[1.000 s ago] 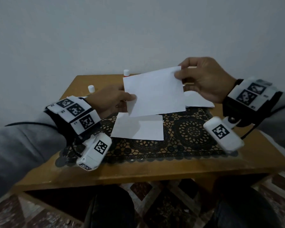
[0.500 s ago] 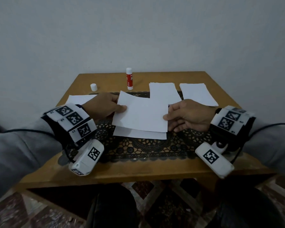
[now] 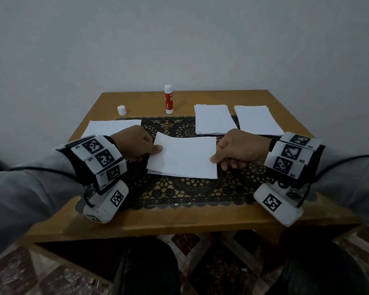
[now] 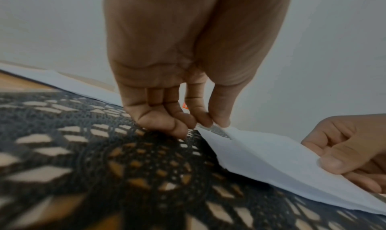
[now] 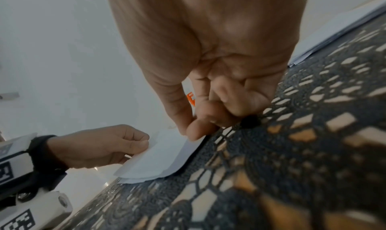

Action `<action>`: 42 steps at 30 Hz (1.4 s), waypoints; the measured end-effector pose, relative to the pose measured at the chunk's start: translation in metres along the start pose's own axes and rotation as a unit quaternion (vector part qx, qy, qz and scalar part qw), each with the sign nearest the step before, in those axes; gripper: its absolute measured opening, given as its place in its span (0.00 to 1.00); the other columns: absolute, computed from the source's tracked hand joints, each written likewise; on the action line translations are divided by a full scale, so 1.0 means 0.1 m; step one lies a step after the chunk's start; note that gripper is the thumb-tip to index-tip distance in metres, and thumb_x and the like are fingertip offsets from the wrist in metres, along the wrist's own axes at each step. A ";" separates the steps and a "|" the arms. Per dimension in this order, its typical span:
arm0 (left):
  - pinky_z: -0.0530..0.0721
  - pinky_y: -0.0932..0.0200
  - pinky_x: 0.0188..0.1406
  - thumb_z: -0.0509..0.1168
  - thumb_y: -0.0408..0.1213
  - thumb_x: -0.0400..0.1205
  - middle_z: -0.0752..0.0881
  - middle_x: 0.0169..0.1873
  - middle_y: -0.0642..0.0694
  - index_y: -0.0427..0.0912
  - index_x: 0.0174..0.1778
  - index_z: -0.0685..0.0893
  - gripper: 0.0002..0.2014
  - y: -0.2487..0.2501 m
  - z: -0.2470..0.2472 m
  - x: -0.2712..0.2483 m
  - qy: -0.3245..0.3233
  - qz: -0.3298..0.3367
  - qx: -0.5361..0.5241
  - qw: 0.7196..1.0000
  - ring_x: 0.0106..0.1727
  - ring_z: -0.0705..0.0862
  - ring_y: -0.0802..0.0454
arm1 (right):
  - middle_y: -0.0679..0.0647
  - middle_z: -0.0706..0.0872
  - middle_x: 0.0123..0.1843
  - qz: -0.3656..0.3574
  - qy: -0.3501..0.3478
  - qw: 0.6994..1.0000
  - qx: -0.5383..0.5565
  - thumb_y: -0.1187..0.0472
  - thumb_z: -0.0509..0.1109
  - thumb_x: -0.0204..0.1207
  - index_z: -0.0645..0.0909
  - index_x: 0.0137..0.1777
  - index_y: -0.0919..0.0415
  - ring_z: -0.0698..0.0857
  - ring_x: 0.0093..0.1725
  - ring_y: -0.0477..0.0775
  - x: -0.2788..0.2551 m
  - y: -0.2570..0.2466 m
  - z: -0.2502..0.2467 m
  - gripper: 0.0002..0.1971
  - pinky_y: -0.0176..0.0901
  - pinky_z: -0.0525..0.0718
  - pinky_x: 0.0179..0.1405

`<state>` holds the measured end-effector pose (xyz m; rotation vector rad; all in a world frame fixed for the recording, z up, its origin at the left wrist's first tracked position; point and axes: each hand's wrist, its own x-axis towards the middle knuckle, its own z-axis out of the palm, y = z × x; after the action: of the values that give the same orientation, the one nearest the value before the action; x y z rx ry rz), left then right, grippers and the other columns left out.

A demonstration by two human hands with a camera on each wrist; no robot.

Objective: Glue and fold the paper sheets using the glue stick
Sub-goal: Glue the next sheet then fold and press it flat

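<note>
A white paper sheet (image 3: pixel 184 155) lies almost flat over a second sheet (image 3: pixel 179 175) on the black lace mat (image 3: pixel 179 194). My left hand (image 3: pixel 136 145) pinches the top sheet's left edge between thumb and forefinger (image 4: pixel 208 121). My right hand (image 3: pixel 237 150) pinches its right edge (image 5: pixel 194 132). The lower sheet shows only as a thin strip along the near edge. The red and white glue stick (image 3: pixel 169 100) stands upright at the table's far edge with no cap on it. Its white cap (image 3: pixel 121 110) sits to the left.
Two stacks of white sheets (image 3: pixel 213 119) (image 3: pixel 257 120) lie at the far right of the wooden table (image 3: pixel 179 218). Another sheet (image 3: pixel 109 127) lies at the far left, behind my left hand. A grey wall rises behind the table.
Both hands have brought the top sheet down from mid-air to lie over the lower sheet. The right hand moved from the sheet's far corner to its right edge.
</note>
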<state>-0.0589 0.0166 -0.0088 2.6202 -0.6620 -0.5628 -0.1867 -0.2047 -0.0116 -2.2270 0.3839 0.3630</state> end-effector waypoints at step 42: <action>0.55 0.34 0.79 0.57 0.62 0.81 0.48 0.84 0.43 0.64 0.82 0.48 0.36 0.02 0.15 -0.04 -0.093 0.125 0.308 0.939 0.83 0.48 0.38 | 0.57 0.47 0.87 -0.147 -0.100 0.873 -0.455 0.51 0.52 0.88 0.48 0.85 0.62 0.48 0.85 0.60 -0.21 -0.25 0.45 0.31 0.56 0.54 0.84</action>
<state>-0.0700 0.0134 -0.0194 2.9847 -1.4068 -0.6019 -0.2020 -0.1508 -0.0142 -3.0558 -0.3287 0.7032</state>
